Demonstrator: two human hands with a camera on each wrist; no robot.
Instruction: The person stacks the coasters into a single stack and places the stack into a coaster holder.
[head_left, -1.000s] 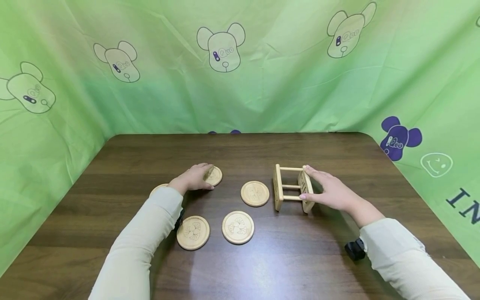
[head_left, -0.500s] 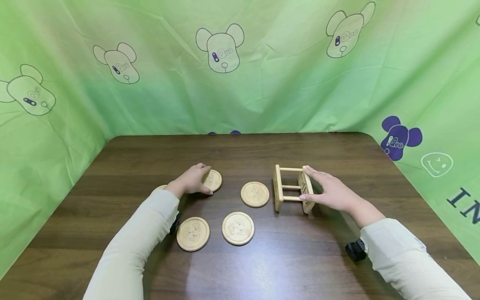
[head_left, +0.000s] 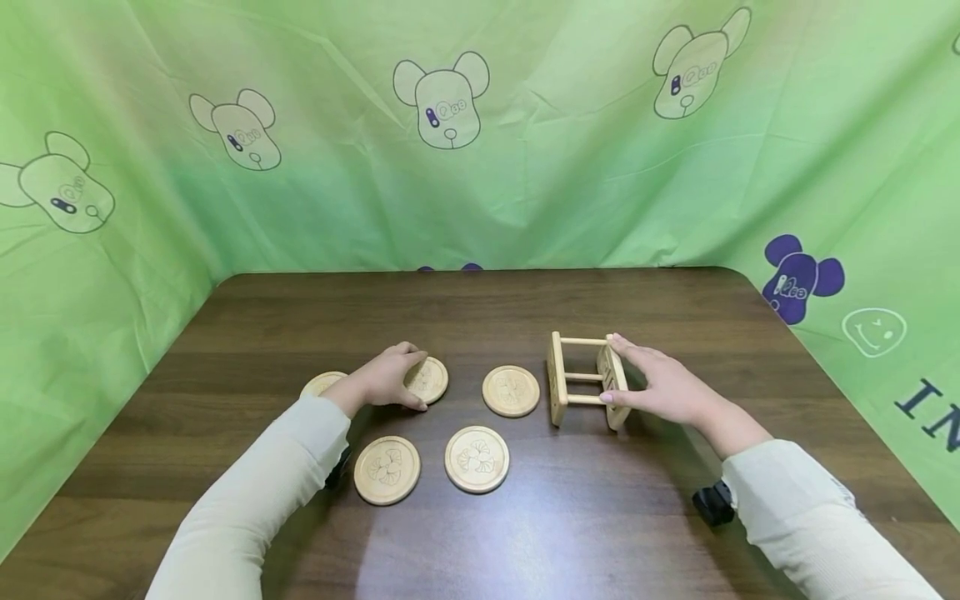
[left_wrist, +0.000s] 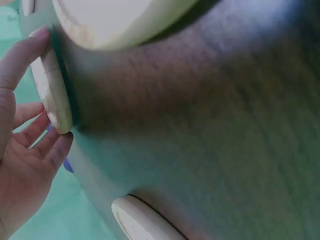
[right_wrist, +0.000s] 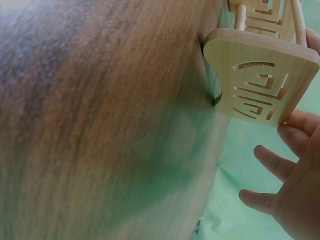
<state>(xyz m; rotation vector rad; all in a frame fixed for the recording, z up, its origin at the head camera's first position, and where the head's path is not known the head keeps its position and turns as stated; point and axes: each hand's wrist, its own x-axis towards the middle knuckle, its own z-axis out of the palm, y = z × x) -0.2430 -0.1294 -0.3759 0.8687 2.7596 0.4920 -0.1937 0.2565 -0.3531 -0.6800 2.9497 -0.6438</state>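
Observation:
A round wooden coaster (head_left: 431, 381) lies at the left hand (head_left: 384, 383), which grips its edges between thumb and fingers. In the left wrist view this coaster (left_wrist: 54, 90) spans from thumb tip to fingertips, close to the tabletop. To the right, a pale wooden coaster rack (head_left: 557, 380) stands on the table, two end panels joined by rods. My right hand (head_left: 666, 385) holds its right end panel with thumb and forefinger at opposite edges. The right wrist view shows that panel (right_wrist: 230, 57) with cut-out slots, the other fingers spread apart from it.
Engraved coasters lie flat nearby: one (head_left: 511, 391) left of the rack, two nearer the front (head_left: 477, 460), and one (head_left: 324, 382) partly behind the left forearm. The brown table (head_left: 480, 304) ends at a green printed curtain (head_left: 525, 200).
My left hand has drawn its coaster a short way toward the front of the table. The right hand and the rack stay where they were.

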